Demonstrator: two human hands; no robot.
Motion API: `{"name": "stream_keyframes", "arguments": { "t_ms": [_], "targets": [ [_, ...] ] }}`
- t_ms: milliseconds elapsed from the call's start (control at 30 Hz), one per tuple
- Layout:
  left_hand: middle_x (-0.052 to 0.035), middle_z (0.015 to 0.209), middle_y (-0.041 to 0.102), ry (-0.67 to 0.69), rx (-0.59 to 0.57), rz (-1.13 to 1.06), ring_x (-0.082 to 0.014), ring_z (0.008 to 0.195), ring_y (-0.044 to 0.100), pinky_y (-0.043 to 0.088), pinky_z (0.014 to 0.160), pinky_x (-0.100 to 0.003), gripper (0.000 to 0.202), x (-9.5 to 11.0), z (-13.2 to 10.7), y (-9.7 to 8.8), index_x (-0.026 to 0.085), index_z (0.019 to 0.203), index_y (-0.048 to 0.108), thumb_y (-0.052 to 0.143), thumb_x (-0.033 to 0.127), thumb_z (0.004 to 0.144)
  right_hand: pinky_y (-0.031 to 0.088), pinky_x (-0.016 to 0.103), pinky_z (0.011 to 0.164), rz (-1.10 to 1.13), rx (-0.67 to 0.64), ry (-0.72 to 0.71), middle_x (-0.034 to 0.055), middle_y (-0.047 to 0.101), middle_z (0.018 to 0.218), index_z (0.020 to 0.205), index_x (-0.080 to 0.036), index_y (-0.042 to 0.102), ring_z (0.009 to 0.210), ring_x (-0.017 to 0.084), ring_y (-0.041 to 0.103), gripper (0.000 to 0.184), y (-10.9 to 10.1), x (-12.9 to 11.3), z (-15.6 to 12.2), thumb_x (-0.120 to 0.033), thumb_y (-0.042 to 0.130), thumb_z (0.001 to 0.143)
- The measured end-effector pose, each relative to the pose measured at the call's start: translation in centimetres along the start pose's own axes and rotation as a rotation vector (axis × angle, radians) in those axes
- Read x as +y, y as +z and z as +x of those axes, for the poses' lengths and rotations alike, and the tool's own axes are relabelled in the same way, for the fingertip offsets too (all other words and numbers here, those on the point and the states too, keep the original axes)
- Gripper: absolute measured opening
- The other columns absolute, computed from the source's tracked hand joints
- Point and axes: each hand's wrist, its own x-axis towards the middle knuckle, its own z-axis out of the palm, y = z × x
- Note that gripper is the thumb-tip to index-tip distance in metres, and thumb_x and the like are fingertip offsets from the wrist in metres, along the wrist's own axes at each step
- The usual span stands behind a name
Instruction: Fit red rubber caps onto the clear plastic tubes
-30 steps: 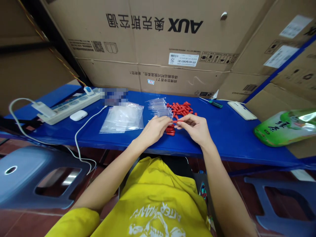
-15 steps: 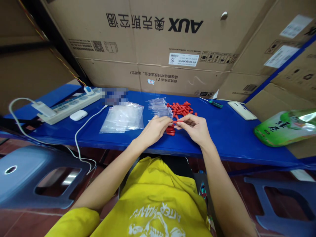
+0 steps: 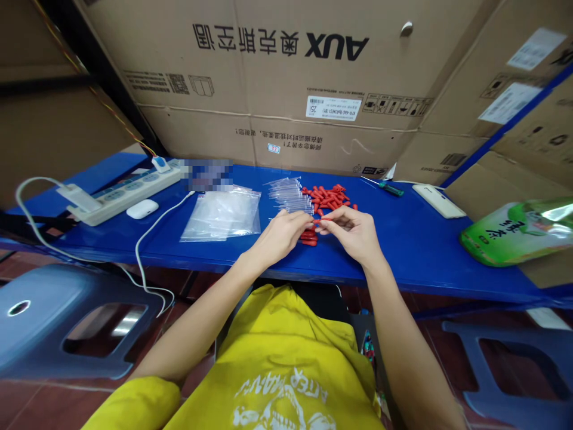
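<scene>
**Setting:** storeroom packing bench.

**Evidence:**
- Stacked cartons (image 3: 277,77), printed with shipping marks and labelled, form the back wall.
- A blue rack beam (image 3: 505,128) crosses more cartons at right.
- A blue bench (image 3: 416,239) serves as the work surface.
- A loose heap of red caps (image 3: 329,196) lies just beside a bundle of clear tubes (image 3: 290,194).
- A stack of zip bags (image 3: 224,215) lies near them.
- A power strip (image 3: 129,190) has its cable trailing off the edge.
- A screwdriver (image 3: 389,189) lies on the bench.
- Plastic stools (image 3: 67,322) stand on a red floor.

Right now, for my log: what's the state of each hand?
Left hand: closed, pinching one end of a small red cap.
Right hand: closed, pinching the cap's other end.
</scene>
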Motion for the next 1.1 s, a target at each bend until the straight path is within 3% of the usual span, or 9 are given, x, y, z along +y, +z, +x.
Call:
{"name": "stream_keyframes", "arguments": {
  "t_ms": [433,1100],
  "targets": [
    [-0.0064,0.098,0.072,0.005,0.008,-0.005,-0.0191,0.086,0.066,0.038,0.081,-0.032,0.033,-0.02,0.00,0.00,0.018,0.103,0.061,0.031,0.027,0.113,0.072,0.038,0.077,0.028,-0.002,-0.014,0.0038,0.081,0.078,0.081,-0.020,0.074,0.072,0.023,0.082,0.030,0.13,0.17,-0.18,-0.044,0.092,0.077],
    [-0.0068,0.099,0.073,0.004,0.016,-0.016,-0.0194,0.087,0.066,0.038,0.081,-0.033,0.033,-0.03,-0.01,0.04,0.018,0.103,0.062,0.032,0.028,0.114,0.071,0.037,0.076,0.019,-0.015,0.010,0.0037,0.080,0.078,0.082,-0.020,0.073,0.071,0.022,0.081,0.034,0.30,-0.08,-0.19,-0.048,0.091,0.076]
  ]
}}
